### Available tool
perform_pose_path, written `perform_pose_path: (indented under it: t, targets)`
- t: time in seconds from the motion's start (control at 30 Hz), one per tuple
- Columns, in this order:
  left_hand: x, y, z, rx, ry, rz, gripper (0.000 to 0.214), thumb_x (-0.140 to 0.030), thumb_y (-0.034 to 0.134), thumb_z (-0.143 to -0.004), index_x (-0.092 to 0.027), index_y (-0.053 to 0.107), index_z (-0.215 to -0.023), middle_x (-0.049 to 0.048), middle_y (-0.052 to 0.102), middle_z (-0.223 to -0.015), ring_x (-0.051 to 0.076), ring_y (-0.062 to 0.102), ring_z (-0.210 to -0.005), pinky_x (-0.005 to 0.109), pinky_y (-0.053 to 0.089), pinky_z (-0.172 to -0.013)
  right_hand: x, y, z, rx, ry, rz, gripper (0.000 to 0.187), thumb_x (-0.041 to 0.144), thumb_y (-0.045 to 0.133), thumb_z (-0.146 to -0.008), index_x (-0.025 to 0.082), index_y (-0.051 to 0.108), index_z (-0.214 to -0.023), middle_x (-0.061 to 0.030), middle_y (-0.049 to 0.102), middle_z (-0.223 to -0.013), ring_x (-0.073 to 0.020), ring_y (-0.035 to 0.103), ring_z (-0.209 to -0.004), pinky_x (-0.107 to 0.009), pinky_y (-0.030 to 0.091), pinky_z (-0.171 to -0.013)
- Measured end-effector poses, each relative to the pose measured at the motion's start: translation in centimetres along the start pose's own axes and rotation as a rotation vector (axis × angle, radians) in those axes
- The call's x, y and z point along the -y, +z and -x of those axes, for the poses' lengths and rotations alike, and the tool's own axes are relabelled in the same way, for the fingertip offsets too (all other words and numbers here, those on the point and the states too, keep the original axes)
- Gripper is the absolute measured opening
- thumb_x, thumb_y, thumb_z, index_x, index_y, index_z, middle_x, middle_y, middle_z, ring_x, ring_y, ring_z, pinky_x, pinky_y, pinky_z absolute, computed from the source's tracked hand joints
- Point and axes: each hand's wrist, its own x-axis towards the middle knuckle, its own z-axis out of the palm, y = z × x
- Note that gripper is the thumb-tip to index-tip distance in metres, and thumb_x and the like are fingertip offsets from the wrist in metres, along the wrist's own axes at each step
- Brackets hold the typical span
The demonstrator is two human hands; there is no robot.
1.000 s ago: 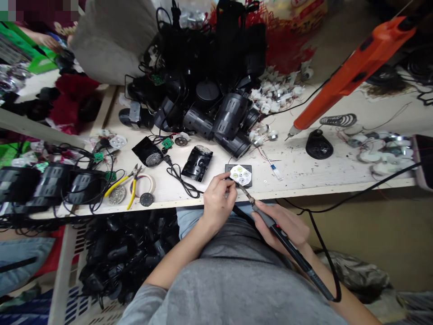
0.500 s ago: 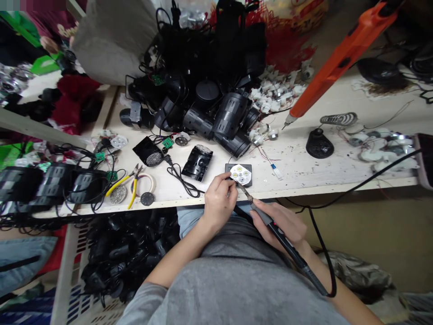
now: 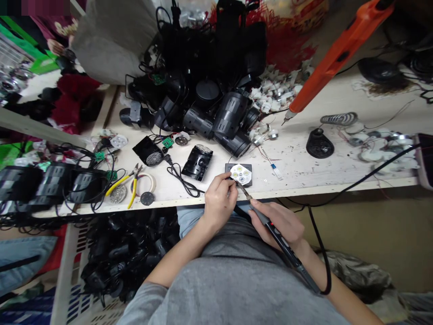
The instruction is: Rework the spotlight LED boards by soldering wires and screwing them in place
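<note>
A round white LED board with several lenses lies on a small black square pad near the bench's front edge. My left hand is pinched at the board's near left edge; what its fingertips hold is too small to make out. My right hand is wrapped round a black soldering iron, and the iron's tip touches the board's near edge. The iron's black cable loops away to the right.
A heap of black lamp housings fills the back of the bench. Yellow-handled pliers, a tape roll and a black housing lie left. An orange electric screwdriver hangs at right. A crate of black parts sits below left.
The hanging orange screwdriver has swung up and left. My right hand has shifted slightly left with the iron; its tip stays at the board. My left hand holds its place.
</note>
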Motion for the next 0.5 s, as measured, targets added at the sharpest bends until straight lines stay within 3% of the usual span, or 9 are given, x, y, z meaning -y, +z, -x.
perform_pose_path:
  t: [0.5]
  targets:
    - [0.07, 0.06, 0.09, -0.001, -0.012, 0.012, 0.011, -0.008, 0.059, -0.09, -0.016, 0.065, -0.088, 0.0112, 0.072, -0.103, 0.018, 0.074, -0.094, 0.028, 0.063, -0.078, -0.09, -0.36, 0.36, 0.029, -0.038, -0.015, 0.041, 0.006, 0.069, -0.083, 0.014, 0.064, -0.123, -0.0032, 0.071, -0.074, -0.013, 0.064, -0.059, -0.025, 0.056, -0.06]
